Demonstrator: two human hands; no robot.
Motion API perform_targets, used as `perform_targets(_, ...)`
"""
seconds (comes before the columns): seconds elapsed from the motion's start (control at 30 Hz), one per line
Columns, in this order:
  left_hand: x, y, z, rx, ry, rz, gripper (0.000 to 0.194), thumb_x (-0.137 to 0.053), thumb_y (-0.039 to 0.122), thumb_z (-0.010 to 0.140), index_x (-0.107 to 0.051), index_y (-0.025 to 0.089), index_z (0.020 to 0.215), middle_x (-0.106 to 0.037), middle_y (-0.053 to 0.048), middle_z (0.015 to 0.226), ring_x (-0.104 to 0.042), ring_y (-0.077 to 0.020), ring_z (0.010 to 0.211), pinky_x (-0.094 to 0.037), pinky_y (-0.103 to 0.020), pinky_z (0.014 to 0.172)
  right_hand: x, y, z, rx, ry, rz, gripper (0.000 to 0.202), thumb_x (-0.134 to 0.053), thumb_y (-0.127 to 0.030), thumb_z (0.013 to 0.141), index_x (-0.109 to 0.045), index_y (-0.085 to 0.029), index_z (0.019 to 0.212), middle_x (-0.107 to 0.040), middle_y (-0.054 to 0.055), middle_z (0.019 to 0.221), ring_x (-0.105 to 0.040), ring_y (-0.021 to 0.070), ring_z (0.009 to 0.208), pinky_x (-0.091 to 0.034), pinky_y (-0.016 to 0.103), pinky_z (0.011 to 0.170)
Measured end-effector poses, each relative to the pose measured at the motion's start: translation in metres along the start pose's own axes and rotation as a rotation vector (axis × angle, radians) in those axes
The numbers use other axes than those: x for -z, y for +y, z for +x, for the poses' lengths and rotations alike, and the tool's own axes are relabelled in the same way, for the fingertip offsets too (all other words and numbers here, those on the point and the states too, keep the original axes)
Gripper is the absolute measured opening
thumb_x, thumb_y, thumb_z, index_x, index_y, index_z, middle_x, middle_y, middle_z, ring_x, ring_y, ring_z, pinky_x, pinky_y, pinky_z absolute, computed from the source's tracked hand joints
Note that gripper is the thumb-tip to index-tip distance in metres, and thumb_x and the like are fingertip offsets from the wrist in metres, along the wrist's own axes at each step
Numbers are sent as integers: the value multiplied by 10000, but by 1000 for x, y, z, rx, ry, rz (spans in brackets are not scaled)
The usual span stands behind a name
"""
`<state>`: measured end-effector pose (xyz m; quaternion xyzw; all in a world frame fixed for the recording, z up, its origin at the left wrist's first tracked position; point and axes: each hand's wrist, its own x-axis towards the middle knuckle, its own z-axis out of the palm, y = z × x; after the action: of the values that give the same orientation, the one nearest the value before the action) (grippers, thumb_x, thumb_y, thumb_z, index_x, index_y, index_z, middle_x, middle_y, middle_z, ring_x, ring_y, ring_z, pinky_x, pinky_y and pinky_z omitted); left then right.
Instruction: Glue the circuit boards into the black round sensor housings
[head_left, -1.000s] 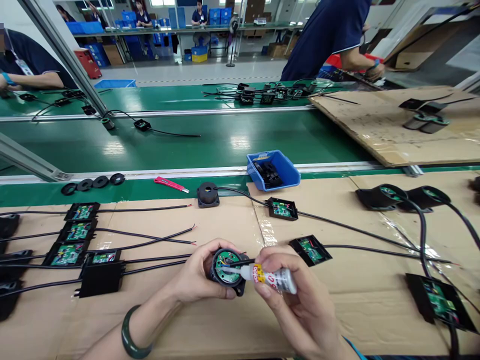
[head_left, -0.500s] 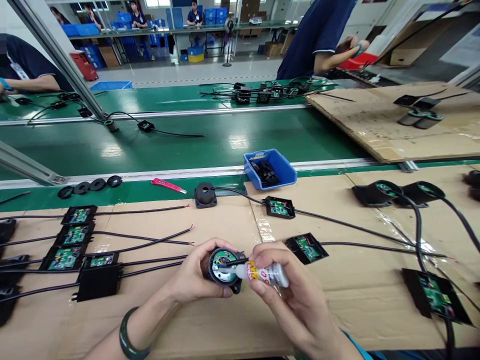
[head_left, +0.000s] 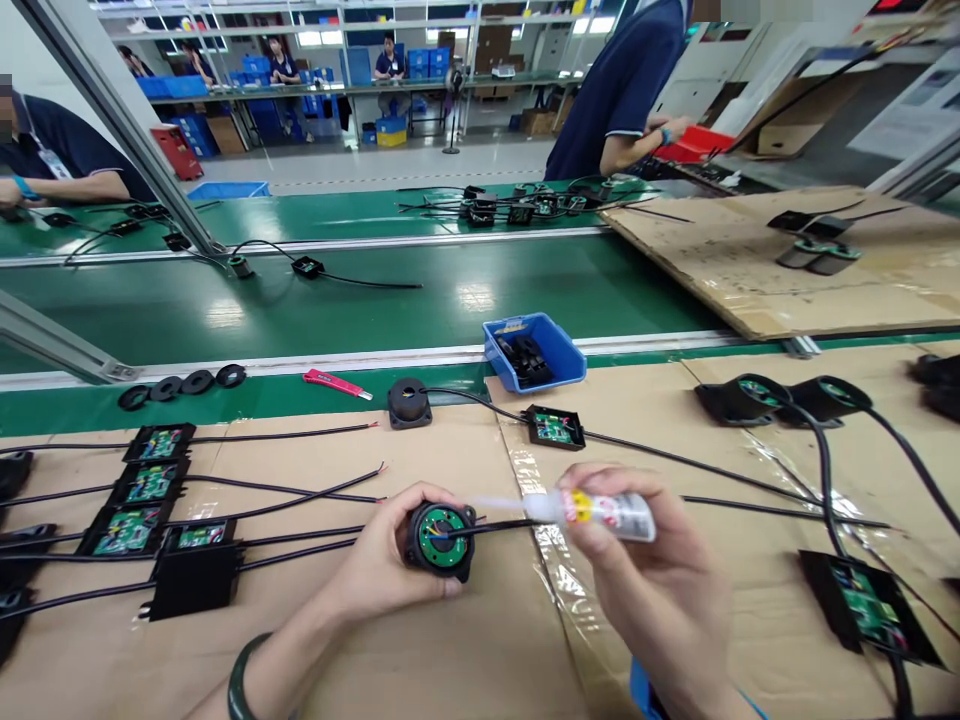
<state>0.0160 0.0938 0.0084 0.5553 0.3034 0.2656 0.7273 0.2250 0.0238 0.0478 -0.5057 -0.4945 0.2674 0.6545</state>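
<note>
My left hand (head_left: 373, 562) is closed around a round black housing (head_left: 441, 540), tilted so its open face shows a green circuit board and small coloured wires. A black cable (head_left: 504, 525) leaves the housing toward the right. In my right hand (head_left: 660, 575) is a small white glue bottle (head_left: 611, 513) with a yellow and red label, gripped between thumb and fingers. Its thin clear nozzle points left, above the cable and apart from the board. My right hand partly covers a cable lying behind it.
Cabled black boxes with circuit boards (head_left: 161, 443) lie at left. A blue bin (head_left: 566, 362) of black parts stands ahead, with a red box cutter (head_left: 336, 383) and black rings (head_left: 196, 382) to its left. Large housings (head_left: 750, 398) lie right. Co-workers stand beyond the green belt.
My right hand has drawn the glue bottle right, taking its nozzle off the circuit board. The left hand still holds the housing, now turned more face-on. The view has shifted slightly.
</note>
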Motion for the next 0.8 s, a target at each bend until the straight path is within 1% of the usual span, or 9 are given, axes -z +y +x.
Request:
perform_targets(0.07, -2, -2, -1, -30, 48, 142, 575, -859, 101, 563, -637, 203, 1083, -654, -73, 1141, -610, -267, 1096, -458, -368, 962, 4, 6, 14, -56, 116, 89, 170, -744, -198, 826, -618, -243, 931, -648, 19, 950, -673, 134, 875, -559, 199, 687)
perform_targets(0.13, -6, -5, -2, -93, 98, 334, 581, -879, 108, 522, -657, 212, 1048, -639, -72, 1125, -583, -292, 1123, -444, -393, 981, 4, 14, 33, -79, 149, 129, 243, -806, -220, 762, -607, -237, 899, -657, 5, 928, -689, 131, 813, -573, 219, 677)
perform_targets(0.2, -10, -8, -2, -129, 113, 509, 600, -900, 120, 495, -667, 228, 1038, -616, -67, 1121, -565, -296, 1127, -445, -394, 978, -1, 24, 57, -82, 89, 76, 292, -807, -293, 755, -604, -238, 958, -674, 0, 914, -704, 142, 807, -589, 275, 741)
perform_targets(0.3, -16, -12, -2, -129, 82, 669, 623, -920, 169, 515, -658, 242, 1076, -616, -64, 1102, -590, -272, 1042, -474, -374, 915, -19, 44, 98, -100, -61, -93, 354, -706, -405, 821, -603, -208, 1097, -713, 45, 993, -708, 183, 912, -575, 351, 840)
perform_targets(0.37, -18, -14, -1, -152, 64, 747, 612, -938, 267, 533, -660, 233, 1077, -644, -71, 1077, -594, -281, 1011, -474, -391, 899, -36, 60, 125, -111, -118, -198, 342, -690, -386, 832, -619, -179, 1095, -719, 70, 1035, -693, 197, 954, -560, 356, 861)
perform_targets(0.47, -18, -20, -2, -241, 45, 825, 616, -938, 386, 553, -665, 221, 1079, -677, -87, 1077, -585, -302, 1011, -470, -412, 881, -60, 86, 155, -152, -194, -363, 240, -689, -311, 872, -639, -150, 1043, -709, 53, 990, -685, 184, 903, -561, 362, 840)
perform_targets(0.57, -17, -26, -2, -318, 70, 857, 640, -950, 347, 526, -660, 231, 1084, -684, -83, 1084, -582, -296, 998, -474, -397, 850, -77, 108, 170, -209, -287, -555, 218, -644, -317, 934, -642, -142, 1064, -686, 45, 1023, -675, 171, 888, -572, 382, 818)
perform_targets(0.63, -17, -27, -3, -320, 78, 859, 643, -953, 357, 522, -659, 239, 1081, -685, -77, 1075, -580, -293, 995, -475, -395, 851, -82, 118, 172, -233, -334, -675, 244, -625, -336, 949, -637, -151, 1108, -673, 57, 1087, -668, 181, 931, -571, 393, 831)
perform_targets(0.8, -17, -21, -3, -254, -6, 844, 617, -932, 451, 537, -668, 227, 1049, -691, -91, 1058, -593, -303, 977, -482, -406, 849, -87, 122, 171, -238, -428, -889, 275, -617, -345, 953, -624, -163, 1160, -659, 70, 1149, -662, 195, 979, -568, 406, 854)
